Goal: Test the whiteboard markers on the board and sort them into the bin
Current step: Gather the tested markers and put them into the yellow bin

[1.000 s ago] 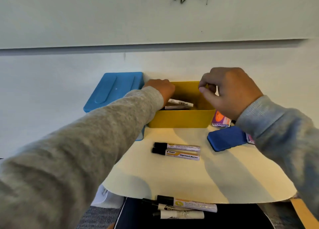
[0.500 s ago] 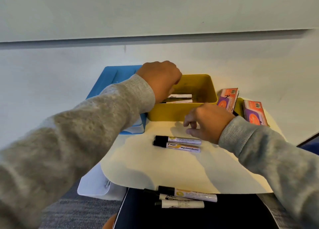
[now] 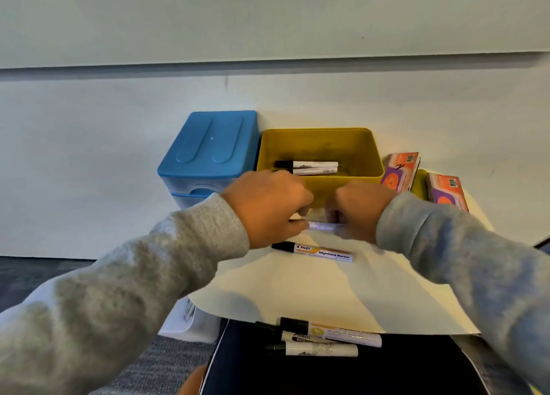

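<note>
Both hands grip one marker (image 3: 323,225) by its ends, left hand (image 3: 268,208), right hand (image 3: 361,210), just before the yellow bin (image 3: 320,186). Two markers (image 3: 308,167) lie inside. Pilot marker (image 3: 315,251) lies on cream sheet (image 3: 297,293).

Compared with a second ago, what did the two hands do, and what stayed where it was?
The left hand came out of the yellow bin and the right hand dropped from the bin's rim; both now grip one marker, lifted from the pair on the table. The Pilot marker, the two markers in the bin and the three nearest markers stayed put.
</note>
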